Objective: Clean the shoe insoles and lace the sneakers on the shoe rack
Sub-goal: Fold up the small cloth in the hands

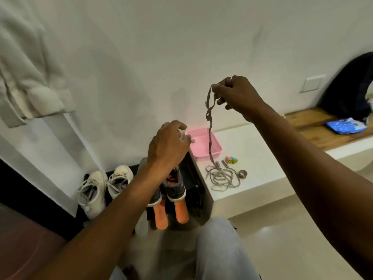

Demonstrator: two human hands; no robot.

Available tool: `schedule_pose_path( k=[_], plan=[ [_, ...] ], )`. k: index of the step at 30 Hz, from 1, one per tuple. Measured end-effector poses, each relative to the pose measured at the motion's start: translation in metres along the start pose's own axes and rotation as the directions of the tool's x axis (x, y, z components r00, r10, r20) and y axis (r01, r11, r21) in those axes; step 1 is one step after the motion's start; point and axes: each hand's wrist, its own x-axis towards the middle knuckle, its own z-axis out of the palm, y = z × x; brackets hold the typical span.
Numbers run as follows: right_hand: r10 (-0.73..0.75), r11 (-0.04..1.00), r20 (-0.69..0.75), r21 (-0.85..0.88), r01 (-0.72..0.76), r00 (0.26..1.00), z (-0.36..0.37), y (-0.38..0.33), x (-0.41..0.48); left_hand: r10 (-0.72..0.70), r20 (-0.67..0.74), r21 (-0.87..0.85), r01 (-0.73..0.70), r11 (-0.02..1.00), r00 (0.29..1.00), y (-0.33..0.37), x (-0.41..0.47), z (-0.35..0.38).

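White sneakers [105, 188], already laced, stand at the left of the dark shoe rack [198, 188]. Next along, the left hand [168, 144] hovers over the dark sneakers [174, 188] with its fingers curled. A small pale bit shows at the fingertips, but I cannot tell whether it is a lace tip or whether the hand holds anything at all. The dark sneakers stand toe-up against the rack's side wall, and the left forearm hides much of the nearer shoe. Orange insoles [181, 212] lie just in front of them. They look thin and bendy, so they are best lifted by an edge or flat on the palm.

Right of the rack, a pink basket [201, 142] sits on the white surface [262, 150]. In front of it hangs the grey lace [210, 138], twisted on itself, with its lower part in a loose heap on the surface. It should be light, limp and prone to tangling. My judgement is that it wants holding near the stiff tip for threading, with the slack run out first. Whether the heap is one lace or two cannot be made out.

The right hand [236, 96], raised, pinches the lace's top loop between thumb and curled fingers. Near the heap lie a small coloured object [231, 159] and a grey ring [242, 174], both too small to identify. Further right, a blue packet [346, 125] is blurred.
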Motion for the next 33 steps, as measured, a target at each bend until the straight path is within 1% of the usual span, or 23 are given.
schedule_pose_path(
  k=[5, 10, 15, 17, 20, 21, 22, 23, 25, 26, 27, 28, 31, 33],
  plan=[
    [-0.109, 0.991, 0.043, 0.082, 0.105, 0.993, -0.013, -0.070, -0.020, 0.050, -0.091, -0.152, -0.063, 0.986, 0.995, 0.034, 0.004, -0.052],
    [-0.201, 0.970, 0.071, 0.150, 0.189, 0.977, -0.018, -0.128, -0.040, 0.098, -0.158, -0.227, -0.133, 0.965, 0.982, 0.063, 0.003, -0.107],
    [-0.279, 0.944, 0.111, 0.215, 0.251, 0.954, -0.017, -0.178, -0.056, 0.087, -0.208, -0.328, -0.153, 0.932, 0.974, 0.078, -0.006, -0.153],
    [-0.309, 0.930, 0.132, 0.250, 0.270, 0.942, -0.014, -0.190, -0.062, 0.061, -0.218, -0.378, -0.142, 0.915, 0.974, 0.080, -0.013, -0.168],
    [-0.315, 0.922, 0.145, 0.282, 0.266, 0.938, -0.007, -0.200, -0.069, 0.027, -0.204, -0.416, -0.112, 0.903, 0.979, 0.081, -0.024, -0.189],
    [-0.305, 0.923, 0.152, 0.288, 0.253, 0.940, -0.004, -0.201, -0.071, 0.002, -0.181, -0.463, -0.087, 0.882, 0.984, 0.082, -0.028, -0.195],
    [-0.289, 0.927, 0.164, 0.296, 0.232, 0.943, -0.001, -0.202, -0.074, -0.046, -0.143, -0.558, -0.042, 0.829, 0.989, 0.081, -0.031, -0.202],
    [-0.270, 0.931, 0.173, 0.299, 0.211, 0.947, 0.002, -0.203, -0.077, -0.094, -0.091, -0.675, 0.008, 0.738, 0.991, 0.080, -0.034, -0.209],
    [-0.248, 0.939, 0.187, 0.287, 0.189, 0.950, 0.006, -0.203, -0.085, -0.137, 0.000, -0.862, 0.069, 0.503, 0.991, 0.077, -0.040, -0.222],
    [-0.245, 0.943, 0.197, 0.274, 0.187, 0.949, 0.009, -0.203, -0.091, -0.143, 0.030, -0.907, 0.087, 0.412, 0.989, 0.075, -0.043, -0.227],
    [-0.245, 0.947, 0.209, 0.262, 0.187, 0.947, 0.011, -0.203, -0.096, -0.146, 0.051, -0.923, 0.103, 0.371, 0.988, 0.072, -0.048, -0.231],
    [-0.243, 0.949, 0.219, 0.256, 0.185, 0.945, 0.015, -0.203, -0.101, -0.150, 0.054, -0.912, 0.110, 0.396, 0.987, 0.069, -0.052, -0.233],
    [-0.234, 0.953, 0.236, 0.246, 0.175, 0.943, 0.022, -0.204, -0.113, -0.133, -0.011, -0.775, 0.076, 0.627, 0.991, 0.065, -0.064, -0.237],
    [-0.233, 0.955, 0.243, 0.239, 0.175, 0.941, 0.026, -0.207, -0.119, -0.132, -0.027, -0.679, 0.079, 0.730, 0.991, 0.066, -0.070, -0.241]
  ],
)
